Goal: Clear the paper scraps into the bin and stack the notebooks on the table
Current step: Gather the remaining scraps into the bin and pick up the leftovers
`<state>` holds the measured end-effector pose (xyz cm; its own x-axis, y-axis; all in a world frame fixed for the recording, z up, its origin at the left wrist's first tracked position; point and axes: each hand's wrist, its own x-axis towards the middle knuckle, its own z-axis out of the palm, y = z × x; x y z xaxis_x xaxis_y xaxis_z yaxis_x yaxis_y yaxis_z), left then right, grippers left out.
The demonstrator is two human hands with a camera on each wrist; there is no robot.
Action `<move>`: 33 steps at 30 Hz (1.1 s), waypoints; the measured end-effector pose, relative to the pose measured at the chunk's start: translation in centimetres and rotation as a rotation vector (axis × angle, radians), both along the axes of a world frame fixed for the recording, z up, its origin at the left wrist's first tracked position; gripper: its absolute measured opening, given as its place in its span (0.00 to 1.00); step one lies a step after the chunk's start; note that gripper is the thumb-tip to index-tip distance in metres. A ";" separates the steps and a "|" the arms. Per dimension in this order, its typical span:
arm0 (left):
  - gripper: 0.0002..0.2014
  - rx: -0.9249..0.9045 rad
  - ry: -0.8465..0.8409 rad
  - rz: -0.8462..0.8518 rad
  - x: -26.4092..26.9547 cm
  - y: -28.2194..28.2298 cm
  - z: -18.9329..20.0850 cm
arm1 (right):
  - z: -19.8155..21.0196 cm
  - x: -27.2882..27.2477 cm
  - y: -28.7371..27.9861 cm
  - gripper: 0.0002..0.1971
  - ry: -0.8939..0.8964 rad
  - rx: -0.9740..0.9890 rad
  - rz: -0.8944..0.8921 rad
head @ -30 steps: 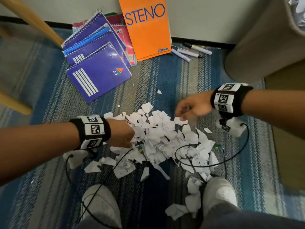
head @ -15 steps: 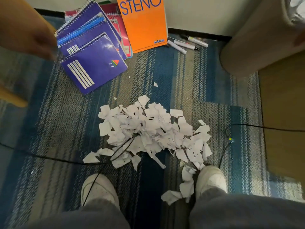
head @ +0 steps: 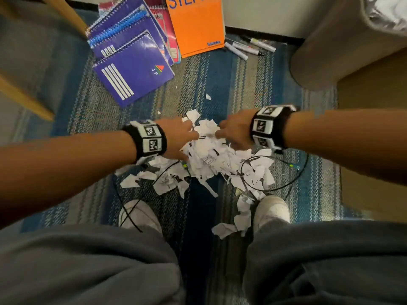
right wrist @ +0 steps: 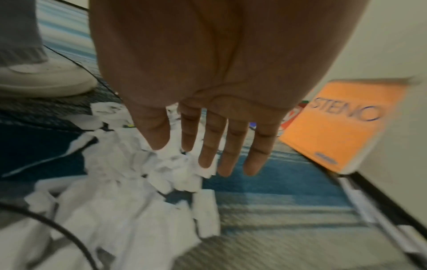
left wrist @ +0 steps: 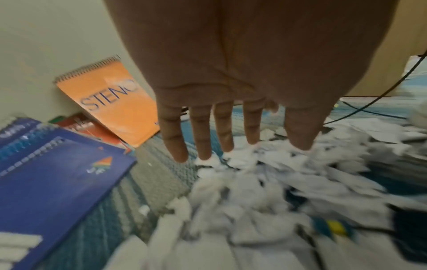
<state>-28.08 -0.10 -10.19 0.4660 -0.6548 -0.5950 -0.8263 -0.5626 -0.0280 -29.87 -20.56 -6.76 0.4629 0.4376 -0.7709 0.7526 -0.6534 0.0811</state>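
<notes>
A heap of white paper scraps (head: 209, 155) lies on the striped rug between my shoes. My left hand (head: 182, 135) and right hand (head: 229, 133) press in on the heap's far end from either side, almost meeting. In the wrist views the left hand's fingers (left wrist: 201, 138) and the right hand's fingers (right wrist: 208, 146) are straight and spread, tips touching scraps (left wrist: 254, 191) (right wrist: 129, 173). Purple spiral notebooks (head: 134, 78) lie fanned at the upper left. An orange STENO pad (head: 196, 25) leans on the wall. The grey bin (head: 343, 40) stands at the upper right.
Several markers (head: 246, 47) lie by the wall next to the pad. Wooden furniture legs (head: 66, 16) cross the upper left. Thin black cables (head: 275, 186) loop over the scraps. My white shoes (head: 141, 214) (head: 273, 210) flank the heap's near end, with loose scraps (head: 226, 230) between them.
Half a second ago both hands were lifted away from the heap, the left up at the upper left. Now both are back down on it, and the scraps are bunched closer together.
</notes>
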 end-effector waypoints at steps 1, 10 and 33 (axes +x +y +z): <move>0.43 -0.008 0.013 0.019 -1.2 0.3 -0.6 | -0.5 -0.6 0.8 0.34 0.014 0.049 -0.001; 0.34 -0.050 -0.010 -0.160 -6.0 3.9 -5.1 | -7.7 -5.1 1.3 0.56 -0.026 0.196 -0.124; 0.29 0.403 -0.078 0.084 1.3 16.4 0.3 | -8.1 -0.7 2.9 0.37 -0.115 0.310 -0.136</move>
<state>-26.75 16.31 -9.88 0.5618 -0.3345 -0.7566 -0.7645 -0.5594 -0.3203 -30.55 -17.67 -14.85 0.6091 0.5709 -0.5506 0.6544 -0.7539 -0.0578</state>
